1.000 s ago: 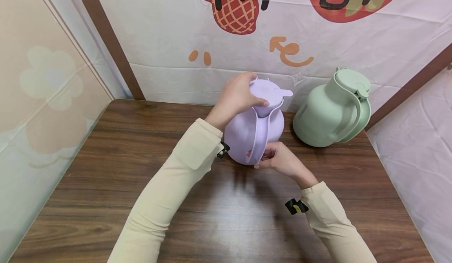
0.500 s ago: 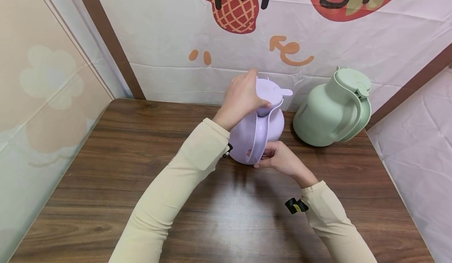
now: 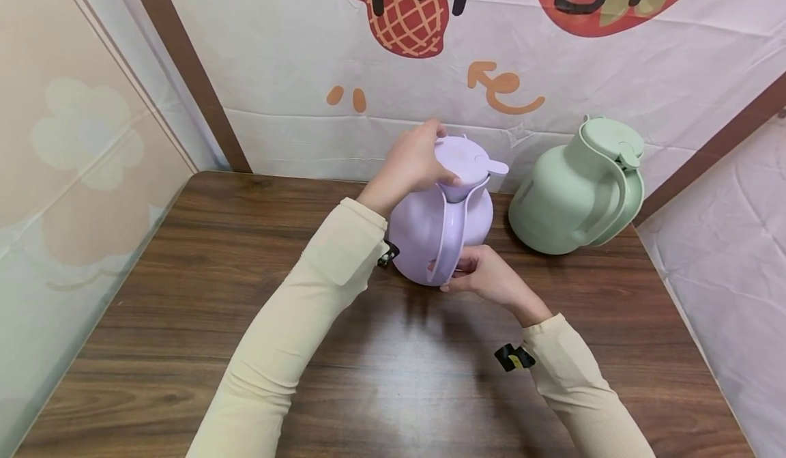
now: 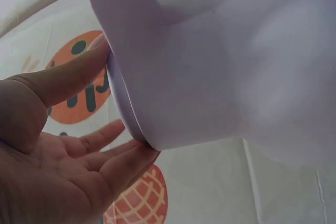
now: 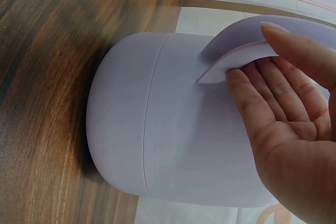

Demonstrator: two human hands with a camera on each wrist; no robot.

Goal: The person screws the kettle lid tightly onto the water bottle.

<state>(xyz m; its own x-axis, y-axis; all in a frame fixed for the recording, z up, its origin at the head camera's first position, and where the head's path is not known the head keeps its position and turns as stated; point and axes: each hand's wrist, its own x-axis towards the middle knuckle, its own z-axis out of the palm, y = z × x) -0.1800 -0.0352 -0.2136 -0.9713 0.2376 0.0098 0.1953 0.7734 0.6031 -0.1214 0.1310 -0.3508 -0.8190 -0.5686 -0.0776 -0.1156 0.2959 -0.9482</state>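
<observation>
A lilac thermos jug (image 3: 413,236) stands upright at the back of the wooden table, its handle (image 3: 453,239) toward me. My left hand (image 3: 413,161) grips the round lid (image 3: 463,158) across its rim, thumb on the near side and fingers on the far side. The left wrist view shows that thumb and the fingertips at the edge of the lid (image 4: 122,95). Low on the handle, my right hand (image 3: 491,279) holds on, its fingers passing through the loop. In the right wrist view the fingers curl behind the handle (image 5: 247,51), the thumb on its outer side.
A pale green thermos jug (image 3: 561,198) of similar shape stands to the right of the lilac one. Behind both hangs a printed cloth wall (image 3: 276,76). Cloth sides also border the table (image 3: 393,376) left and right.
My left hand shifted right over the lid, then back left; the lid's tab now points slightly more toward me. My right hand and the jug body stay in place.
</observation>
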